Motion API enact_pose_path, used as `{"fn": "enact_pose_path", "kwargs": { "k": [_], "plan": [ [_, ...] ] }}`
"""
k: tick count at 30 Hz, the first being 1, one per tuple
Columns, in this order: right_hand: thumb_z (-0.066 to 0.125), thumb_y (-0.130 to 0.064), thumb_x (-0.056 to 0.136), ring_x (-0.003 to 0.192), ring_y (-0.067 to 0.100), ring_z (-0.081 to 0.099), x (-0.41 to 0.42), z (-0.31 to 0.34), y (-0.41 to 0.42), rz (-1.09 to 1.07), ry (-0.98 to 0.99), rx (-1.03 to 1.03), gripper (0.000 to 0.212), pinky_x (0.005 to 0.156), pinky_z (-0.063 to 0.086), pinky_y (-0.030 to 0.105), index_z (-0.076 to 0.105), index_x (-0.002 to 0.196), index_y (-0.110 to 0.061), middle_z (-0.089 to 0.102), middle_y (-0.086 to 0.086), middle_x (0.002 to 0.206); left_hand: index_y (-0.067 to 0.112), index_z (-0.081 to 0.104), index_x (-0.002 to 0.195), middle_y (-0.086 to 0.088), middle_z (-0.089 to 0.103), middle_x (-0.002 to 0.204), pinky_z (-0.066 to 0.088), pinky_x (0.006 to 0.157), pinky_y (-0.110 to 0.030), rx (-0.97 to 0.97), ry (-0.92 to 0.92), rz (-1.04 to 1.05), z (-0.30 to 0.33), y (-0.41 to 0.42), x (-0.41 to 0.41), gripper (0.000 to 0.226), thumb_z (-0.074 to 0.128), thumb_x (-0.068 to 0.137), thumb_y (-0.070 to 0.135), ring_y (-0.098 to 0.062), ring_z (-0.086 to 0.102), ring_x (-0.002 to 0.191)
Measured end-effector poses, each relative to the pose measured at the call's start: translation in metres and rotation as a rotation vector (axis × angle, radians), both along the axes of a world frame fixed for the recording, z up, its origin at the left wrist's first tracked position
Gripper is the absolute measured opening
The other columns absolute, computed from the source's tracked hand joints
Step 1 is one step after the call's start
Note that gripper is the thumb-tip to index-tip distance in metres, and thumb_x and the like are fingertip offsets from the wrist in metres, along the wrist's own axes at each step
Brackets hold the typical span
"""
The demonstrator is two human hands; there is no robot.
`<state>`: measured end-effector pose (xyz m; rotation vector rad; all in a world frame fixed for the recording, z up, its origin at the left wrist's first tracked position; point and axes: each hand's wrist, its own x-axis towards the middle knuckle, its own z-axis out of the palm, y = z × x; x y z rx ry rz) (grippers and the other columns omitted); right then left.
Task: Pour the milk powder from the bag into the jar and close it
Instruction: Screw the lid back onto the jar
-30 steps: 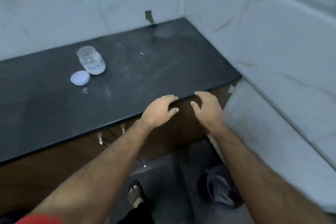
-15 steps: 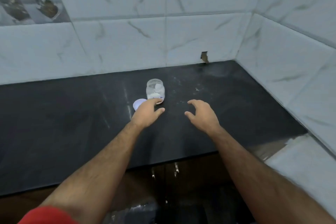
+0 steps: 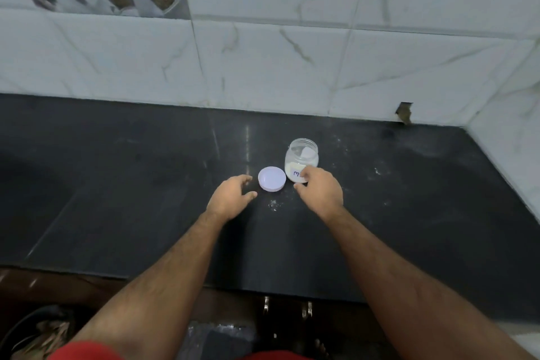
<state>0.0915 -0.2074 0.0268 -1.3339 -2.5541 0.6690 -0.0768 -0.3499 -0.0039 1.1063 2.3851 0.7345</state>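
Jar (image 3: 301, 158) open on black counter (image 3: 117, 184), some white powder inside; lid (image 3: 271, 179) flat at its 8 o'clock, just beside.
R hand (image 3: 320, 190) at jar's 6 o'clock, fingertips at its lower front w/ label — touching or not, can't tell. L hand (image 3: 230, 197) at lid's 8 o'clock, fingers loosely curled, holding nothing, close to lid.

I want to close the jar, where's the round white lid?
In the head view the round white plastic lid lies flat on the black countertop, just left of the open clear plastic jar, between the left hand and right hand.
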Motion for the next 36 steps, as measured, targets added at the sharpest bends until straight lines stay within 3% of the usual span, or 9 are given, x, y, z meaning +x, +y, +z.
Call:
{"fn": "enact_pose_path", "kwargs": {
  "k": [3, 5, 7, 11, 15, 17, 21, 32, 36],
  "plan": [
    [0.064, -0.029, 0.083, 0.091, 0.029, 0.065, 0.002, -0.010, 0.020, -0.171, 0.098, -0.068, 0.015, 0.073, 0.051, 0.033, 0.061, 0.094, -0.020, 0.070, 0.003, 0.097, 0.018, 0.054, 0.138, 0.000, 0.060, 0.138, 0.043, 0.106, -0.031, -0.023, -0.012, 0.042, -0.006, 0.007, -0.001, 0.055, 0.070, 0.087, 0.028, -0.018, 0.057, 0.125],
    [0.071, -0.035, 0.080, 0.087, 0.026, 0.064, 0.008, -0.022, 0.038, -0.195, 0.183, -0.109, 0.028, 0.069, 0.048, 0.033, 0.053, 0.092, -0.019, 0.067, 0.002, 0.093, 0.018, 0.052, 0.140, -0.001, 0.058, 0.140, 0.043, 0.106, -0.031, -0.038, -0.015, 0.073, -0.007, 0.021, 0.001, 0.058, 0.071, 0.086, 0.029, -0.018, 0.056, 0.126],
    [0.080, -0.041, 0.073, 0.091, 0.022, 0.061, 0.011, -0.034, 0.051, -0.167, 0.247, -0.150, 0.050, 0.074, 0.047, 0.034, 0.049, 0.105, -0.019, 0.064, 0.003, 0.104, 0.017, 0.048, 0.142, -0.002, 0.054, 0.143, 0.042, 0.107, -0.033, -0.048, -0.007, 0.087, -0.007, 0.032, 0.003, 0.065, 0.073, 0.084, 0.032, -0.019, 0.053, 0.129],
    [0.090, -0.045, 0.056, 0.133, 0.021, 0.046, 0.003, -0.048, 0.075, -0.025, 0.338, -0.271, 0.111, 0.107, 0.042, 0.041, 0.032, 0.146, -0.019, 0.045, 0.004, 0.146, 0.017, 0.046, 0.143, -0.003, 0.049, 0.145, 0.037, 0.106, -0.031, -0.066, 0.006, 0.129, -0.008, 0.059, 0.013, 0.074, 0.078, 0.079, 0.034, -0.021, 0.045, 0.134],
    [0.094, -0.044, 0.050, 0.143, 0.020, 0.036, -0.013, -0.057, 0.081, 0.040, 0.428, -0.396, 0.133, 0.115, 0.036, 0.043, 0.017, 0.155, -0.021, 0.037, 0.001, 0.156, 0.016, 0.050, 0.136, -0.003, 0.052, 0.141, 0.041, 0.104, -0.037, -0.089, 0.034, 0.143, -0.008, 0.073, 0.020, 0.070, 0.079, 0.075, 0.036, -0.024, 0.046, 0.132],
    [0.094, -0.043, 0.050, 0.137, 0.021, 0.043, -0.021, -0.064, 0.082, 0.031, 0.463, -0.431, 0.126, 0.109, 0.042, 0.040, 0.022, 0.152, -0.022, 0.044, -0.001, 0.150, 0.017, 0.045, 0.142, -0.002, 0.047, 0.146, 0.040, 0.108, -0.040, -0.115, 0.029, 0.145, -0.008, 0.077, 0.019, 0.080, 0.080, 0.073, 0.041, -0.024, 0.043, 0.136],
    [0.090, -0.035, 0.056, 0.110, 0.021, 0.061, -0.031, -0.066, 0.081, -0.072, 0.500, -0.414, 0.089, 0.084, 0.046, 0.030, 0.041, 0.129, -0.022, 0.060, -0.006, 0.119, 0.019, 0.035, 0.150, 0.000, 0.039, 0.154, 0.036, 0.112, -0.042, -0.172, 0.044, 0.112, -0.010, 0.085, 0.012, 0.090, 0.077, 0.074, 0.042, -0.022, 0.037, 0.140],
    [0.086, -0.034, 0.055, 0.108, 0.018, 0.058, 0.001, -0.060, 0.097, -0.118, 0.460, -0.349, 0.086, 0.088, 0.049, 0.033, 0.041, 0.126, -0.022, 0.056, -0.005, 0.120, 0.023, 0.030, 0.151, 0.000, 0.036, 0.154, 0.036, 0.109, -0.046, -0.352, 0.193, -0.094, -0.019, 0.114, 0.006, 0.097, 0.080, 0.071, 0.045, -0.027, 0.032, 0.140],
    [0.085, -0.030, 0.063, 0.107, 0.018, 0.060, 0.012, -0.058, 0.099, -0.145, 0.504, -0.439, 0.079, 0.084, 0.049, 0.030, 0.037, 0.126, -0.025, 0.058, -0.003, 0.119, 0.024, 0.038, 0.147, -0.004, 0.043, 0.145, 0.041, 0.106, -0.041, -0.238, 0.144, -0.060, -0.022, 0.118, 0.002, 0.086, 0.077, 0.073, 0.042, -0.029, 0.039, 0.133]
  ]
}}
